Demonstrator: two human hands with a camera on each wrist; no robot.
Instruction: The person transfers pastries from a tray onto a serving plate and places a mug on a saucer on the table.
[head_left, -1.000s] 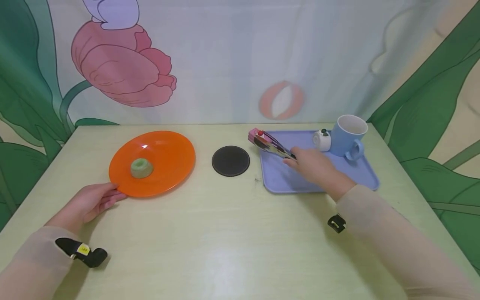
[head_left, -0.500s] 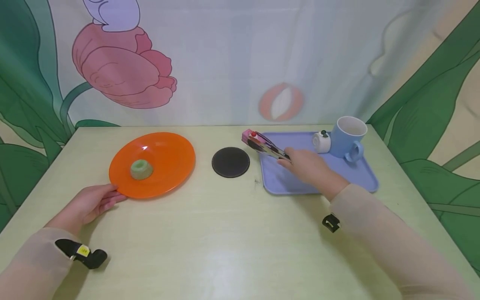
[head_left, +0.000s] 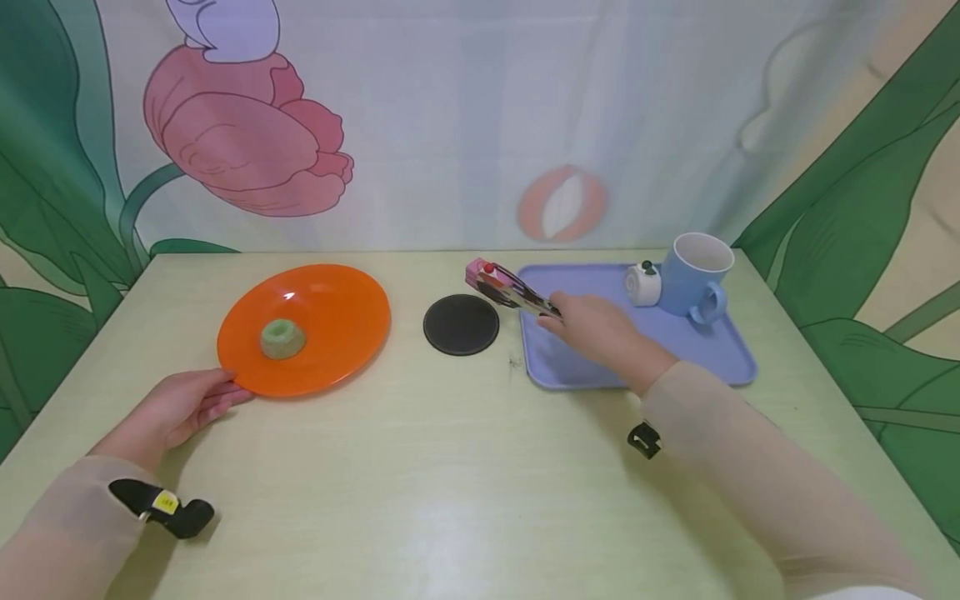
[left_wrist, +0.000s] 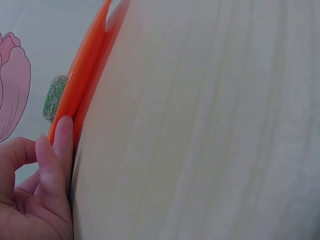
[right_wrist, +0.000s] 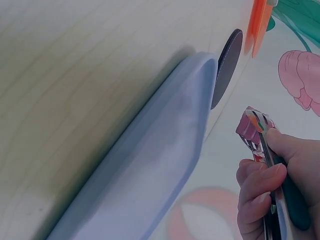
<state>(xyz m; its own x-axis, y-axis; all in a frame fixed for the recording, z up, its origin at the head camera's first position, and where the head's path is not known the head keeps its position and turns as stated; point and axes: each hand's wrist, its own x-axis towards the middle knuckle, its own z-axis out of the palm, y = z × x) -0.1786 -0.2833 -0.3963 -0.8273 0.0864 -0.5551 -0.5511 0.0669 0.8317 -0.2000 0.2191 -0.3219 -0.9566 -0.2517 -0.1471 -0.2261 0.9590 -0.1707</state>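
Note:
My left hand (head_left: pixel 187 406) pinches the near-left rim of an orange plate (head_left: pixel 341 325) between thumb and fingers. On that plate sits a small green ring-shaped cake (head_left: pixel 282 338), pale below. My right hand (head_left: pixel 600 329) grips a pair of metal tongs (head_left: pixel 528 298); in the right wrist view a dark green handle part (right_wrist: pixel 296 202) shows. Between the tong tips is a small pink cake piece (head_left: pixel 476 272) with a red ball on top, held in the air just behind the black round coaster (head_left: pixel 461 325).
A lavender tray (head_left: pixel 577 367) lies to the right, under my right hand. At its back right stand a blue mug (head_left: pixel 686 279) and a white roll cake (head_left: pixel 642 285) with a dark green topping. A printed curtain (head_left: pixel 420 125) hangs behind the table.
My right hand has moved left with the tongs and the pink cake piece, off the tray's left edge toward the coaster. My left hand and the plate have stayed in place.

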